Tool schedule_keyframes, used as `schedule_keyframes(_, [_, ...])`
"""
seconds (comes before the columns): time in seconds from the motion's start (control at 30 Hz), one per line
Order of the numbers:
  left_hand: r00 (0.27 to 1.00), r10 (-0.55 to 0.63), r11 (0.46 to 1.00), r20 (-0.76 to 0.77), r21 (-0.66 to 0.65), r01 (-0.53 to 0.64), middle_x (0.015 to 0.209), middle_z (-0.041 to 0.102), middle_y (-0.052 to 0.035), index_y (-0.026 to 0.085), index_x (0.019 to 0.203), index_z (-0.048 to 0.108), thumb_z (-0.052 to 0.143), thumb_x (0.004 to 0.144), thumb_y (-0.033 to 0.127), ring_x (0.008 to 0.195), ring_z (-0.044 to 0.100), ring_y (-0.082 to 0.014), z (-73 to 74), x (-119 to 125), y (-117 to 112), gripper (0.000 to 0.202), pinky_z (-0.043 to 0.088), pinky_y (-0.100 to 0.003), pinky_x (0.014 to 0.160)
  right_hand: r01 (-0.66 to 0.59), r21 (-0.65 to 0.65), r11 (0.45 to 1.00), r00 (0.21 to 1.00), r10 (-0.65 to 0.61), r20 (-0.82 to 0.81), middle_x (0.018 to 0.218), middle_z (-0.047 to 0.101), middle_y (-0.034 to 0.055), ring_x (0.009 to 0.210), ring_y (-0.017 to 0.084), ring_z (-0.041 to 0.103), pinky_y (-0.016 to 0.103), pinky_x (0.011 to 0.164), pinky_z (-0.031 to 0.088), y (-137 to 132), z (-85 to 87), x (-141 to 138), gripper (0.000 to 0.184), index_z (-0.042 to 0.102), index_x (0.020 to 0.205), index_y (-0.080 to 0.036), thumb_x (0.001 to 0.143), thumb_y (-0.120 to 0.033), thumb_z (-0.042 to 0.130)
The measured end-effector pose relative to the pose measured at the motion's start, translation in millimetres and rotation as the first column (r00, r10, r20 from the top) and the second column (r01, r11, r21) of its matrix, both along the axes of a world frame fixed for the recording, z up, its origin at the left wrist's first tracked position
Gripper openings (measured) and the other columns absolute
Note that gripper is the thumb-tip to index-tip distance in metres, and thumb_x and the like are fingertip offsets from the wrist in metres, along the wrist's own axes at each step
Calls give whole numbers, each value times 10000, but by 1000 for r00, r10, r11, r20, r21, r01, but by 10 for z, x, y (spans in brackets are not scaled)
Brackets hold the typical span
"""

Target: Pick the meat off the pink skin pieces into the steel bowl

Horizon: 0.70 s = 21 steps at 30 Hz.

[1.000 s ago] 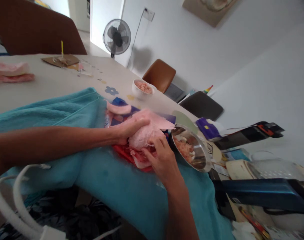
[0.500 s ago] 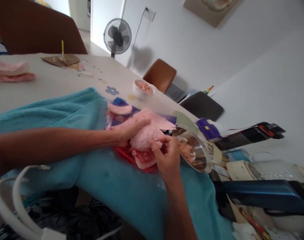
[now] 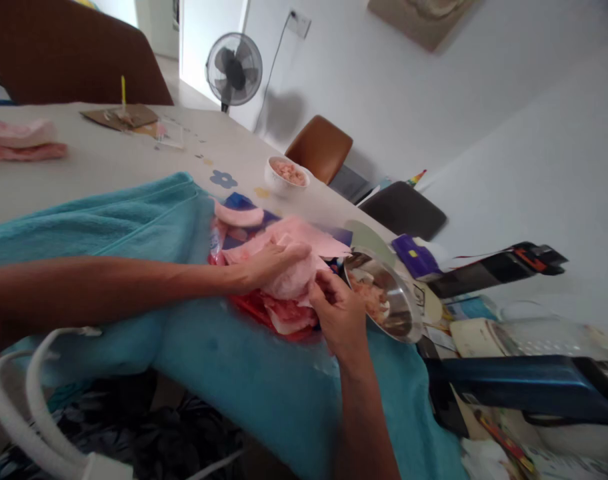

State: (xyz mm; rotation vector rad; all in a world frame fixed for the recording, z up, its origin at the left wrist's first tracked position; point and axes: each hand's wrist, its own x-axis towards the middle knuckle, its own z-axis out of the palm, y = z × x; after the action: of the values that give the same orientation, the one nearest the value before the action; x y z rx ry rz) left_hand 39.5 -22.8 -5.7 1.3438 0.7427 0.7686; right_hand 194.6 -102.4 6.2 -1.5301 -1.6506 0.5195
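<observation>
Pale pink lump [image 3: 294, 279], seemingly raw meat or fish, lies on red board [image 3: 250, 308] over teal towel [image 3: 134, 220], just beside steel bowl [image 3: 403, 325]. Lump is pressed down under curled left hand [image 3: 271, 263]. Near edge apparently pinched by right hand [image 3: 339, 313], fingertips lost in blur. Step judged: piece being pulled off lump. Next pull calls for firm hold-down, short tug toward bowl.

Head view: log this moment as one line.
left hand: gripping pink lump | right hand: touching lump's near edge | under: red tray on teal towel | beside right hand: steel bowl
</observation>
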Motion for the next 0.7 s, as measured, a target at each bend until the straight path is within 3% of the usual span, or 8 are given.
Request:
schedule_keyframes(0.1, [990, -1, 977, -138, 211, 30, 897, 612, -48, 189, 768, 564, 424, 906, 431, 983, 534, -246, -50, -11, -7, 311, 424, -364, 881, -1, -56, 998, 998, 4, 55, 606, 576, -35, 545, 122, 521, 248, 543, 435, -14, 30, 5, 189, 668, 864, -186, 809, -308, 535])
schedule_keyframes(0.23, [986, 17, 960, -167, 280, 31, 913, 620, -54, 190, 776, 600, 434, 905, 428, 960, 538, -235, -116, -19, -5, 318, 426, -344, 868, 26, 14, 1000, 985, -28, 171, 551, 515, -55, 505, 106, 464, 239, 530, 390, -18, 28, -7, 110, 612, 734, -193, 742, -234, 510])
schedule_keyframes(0.4, [988, 5, 992, -152, 122, 13, 987, 661, -74, 180, 885, 655, 448, 887, 539, 978, 575, -253, -97, 8, -8, 415, 450, -357, 847, 46, 70, 997, 989, -55, 140, 580, 560, -47, 522, 114, 492, 239, 545, 396, -7, -3, -4, 156, 642, 779, -196, 777, -248, 495])
schedule_keyframes(0.53, [999, 49, 998, -11, -50, -50, 1090, 694, -103, 159, 972, 683, 495, 861, 562, 1062, 601, -268, -70, 41, 3, 459, 469, -352, 897, 28, 91, 995, 999, -31, 29, 672, 640, -22, 604, 132, 564, 243, 588, 434, -11, -2, -7, 234, 684, 860, -202, 853, -262, 457])
schedule_keyframes(0.7, [996, 69, 991, 59, -120, -61, 1129, 706, -129, 142, 1000, 690, 493, 882, 547, 1086, 619, -279, -22, 35, -11, 465, 445, -383, 978, -1, 9, 1000, 995, 2, -100, 747, 664, -15, 659, 144, 590, 251, 618, 459, 0, 7, -26, 211, 682, 933, -207, 841, -368, 582])
